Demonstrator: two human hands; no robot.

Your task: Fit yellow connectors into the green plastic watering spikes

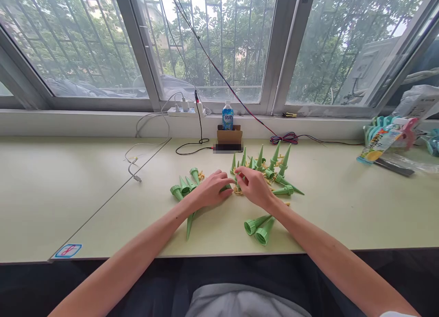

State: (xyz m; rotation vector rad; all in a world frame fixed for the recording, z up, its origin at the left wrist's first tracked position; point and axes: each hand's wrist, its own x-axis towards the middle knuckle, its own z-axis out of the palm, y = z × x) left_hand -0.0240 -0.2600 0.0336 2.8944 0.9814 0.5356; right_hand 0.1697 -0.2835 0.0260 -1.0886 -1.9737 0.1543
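My left hand [216,188] is closed round a green cone piece [225,187], of which only a little shows. Beside it, my right hand [253,183] has thumb and forefinger pinched together near small yellow pieces; what they grip is too small to make out. Several green spikes [274,159] stand or lie behind and right of my right hand, with yellow pieces [238,192] scattered among them. More green cones [177,192] lie left of my left hand. Two hollow green cones [262,234] rest near the table's front edge, open ends toward me.
A blue-labelled bottle [227,117] stands by a small cardboard box [229,135] at the back. Cables [192,145] cross the table's rear. A power strip [187,111] is on the sill. Packets [379,145] and plastic items are at the right. A seam runs along the left.
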